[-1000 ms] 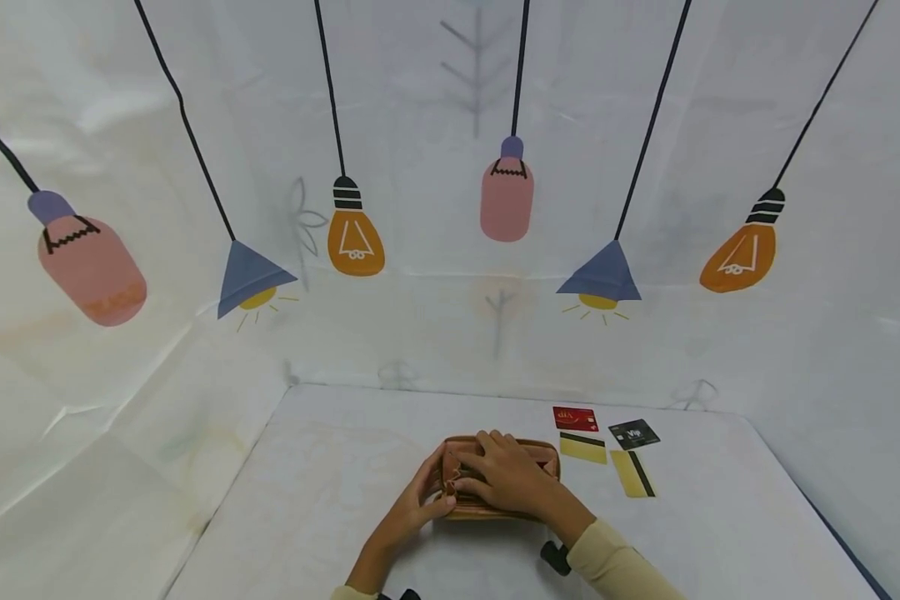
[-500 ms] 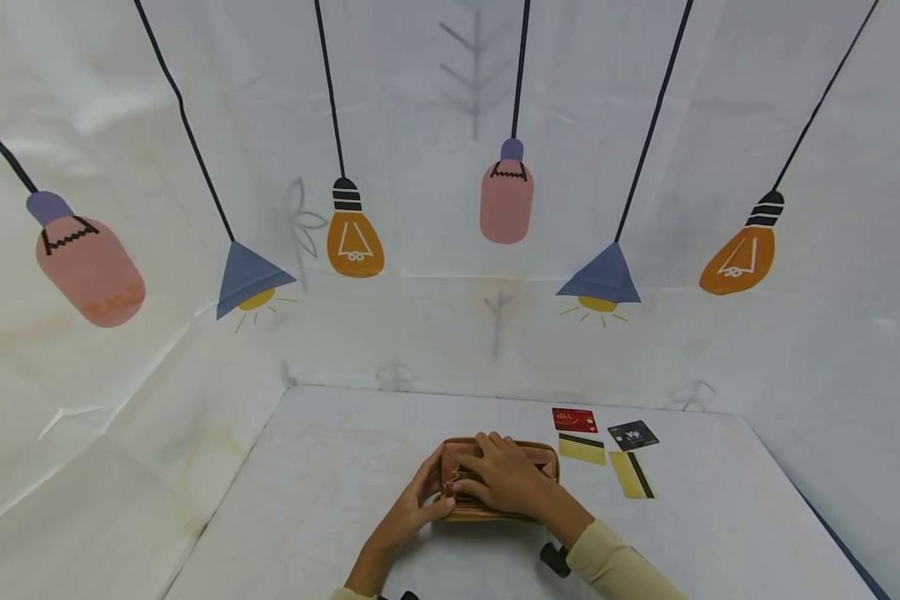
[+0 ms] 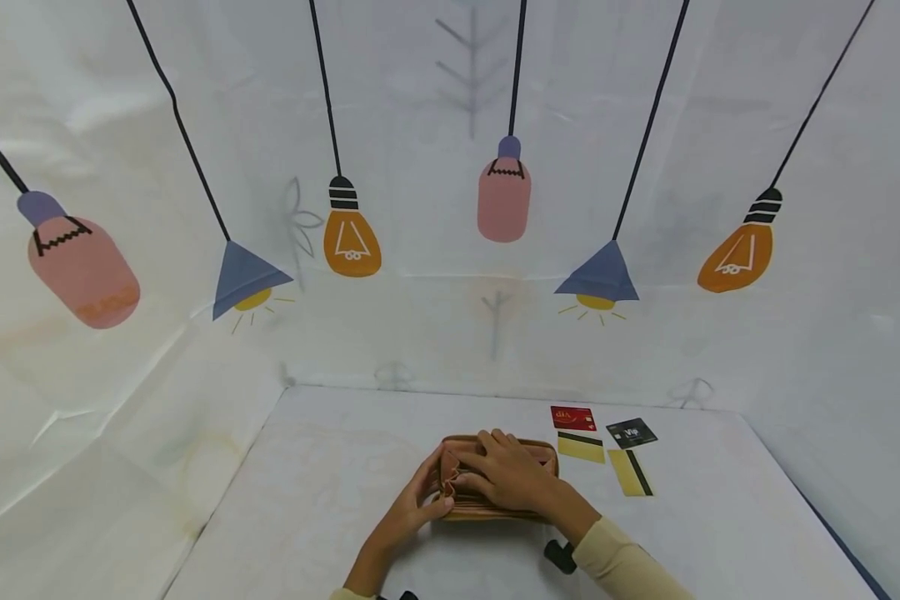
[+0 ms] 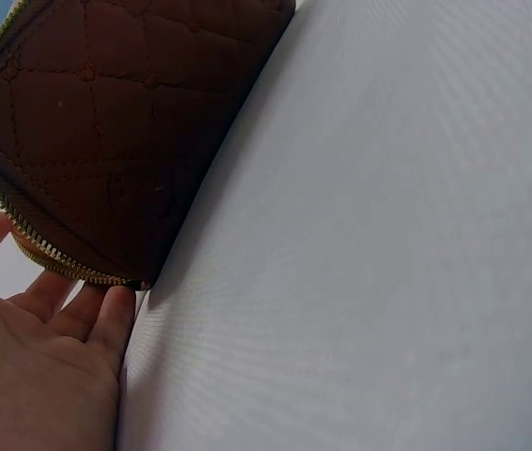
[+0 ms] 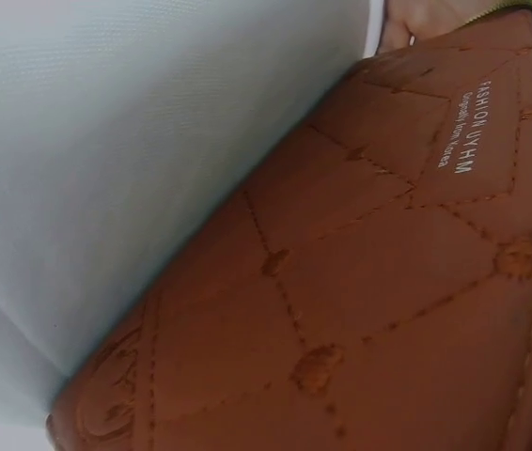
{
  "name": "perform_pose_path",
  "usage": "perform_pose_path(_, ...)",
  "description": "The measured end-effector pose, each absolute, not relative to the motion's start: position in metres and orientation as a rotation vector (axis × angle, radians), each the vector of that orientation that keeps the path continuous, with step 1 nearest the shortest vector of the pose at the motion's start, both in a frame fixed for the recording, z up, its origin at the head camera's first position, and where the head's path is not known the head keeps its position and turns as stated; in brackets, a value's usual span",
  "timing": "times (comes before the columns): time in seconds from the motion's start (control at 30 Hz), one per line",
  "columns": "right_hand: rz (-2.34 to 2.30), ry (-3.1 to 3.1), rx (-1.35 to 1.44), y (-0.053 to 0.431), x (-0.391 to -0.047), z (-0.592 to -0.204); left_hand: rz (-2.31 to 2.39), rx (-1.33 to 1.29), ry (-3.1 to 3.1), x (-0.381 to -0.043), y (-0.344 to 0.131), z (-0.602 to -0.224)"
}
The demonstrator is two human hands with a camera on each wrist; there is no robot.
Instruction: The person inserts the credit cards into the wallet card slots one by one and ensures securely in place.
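A brown quilted zip-around wallet [image 3: 498, 514] stands unzipped on the white table, its pink-brown lining and pleated side facing up. My left hand [image 3: 412, 504] grips its left end, thumb on the near edge and fingers round the far side. In the left wrist view, the fingertips of that hand [image 4: 50, 329] lie along the gold zipper [image 4: 45, 246]. My right hand [image 3: 506, 475] lies over the wallet's opening, thumb and index finger reaching left inside it. I cannot tell whether these fingers pinch a divider. Quilted leather with printed lettering [image 5: 473, 127] fills the right wrist view.
Right of the wallet lie a red card [image 3: 573, 418], a black card [image 3: 632, 432] and two gold cards with dark stripes, one [image 3: 581, 447] nearest the wallet. A small black object [image 3: 560, 557] shows by the right wrist. A white sheet with printed lamps hangs behind the table.
My right thumb and index finger have shifted slightly within the opening, and more of the pleated left side shows. The left hand keeps its grip; the cards stay put.
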State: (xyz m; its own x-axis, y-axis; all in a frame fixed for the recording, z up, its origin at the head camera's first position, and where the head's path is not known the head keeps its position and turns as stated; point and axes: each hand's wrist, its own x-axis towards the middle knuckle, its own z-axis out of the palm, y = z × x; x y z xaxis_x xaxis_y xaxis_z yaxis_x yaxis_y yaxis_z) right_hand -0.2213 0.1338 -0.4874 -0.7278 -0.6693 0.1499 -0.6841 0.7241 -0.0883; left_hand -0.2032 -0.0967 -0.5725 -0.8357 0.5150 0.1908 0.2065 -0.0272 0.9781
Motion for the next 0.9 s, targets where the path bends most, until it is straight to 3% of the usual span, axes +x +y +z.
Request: perform_pose_path(0.9,0.372,-2.594,0.899,0.199,-0.218,-0.466,1.987,0.751,1.993,-0.201,-0.096,-0.572)
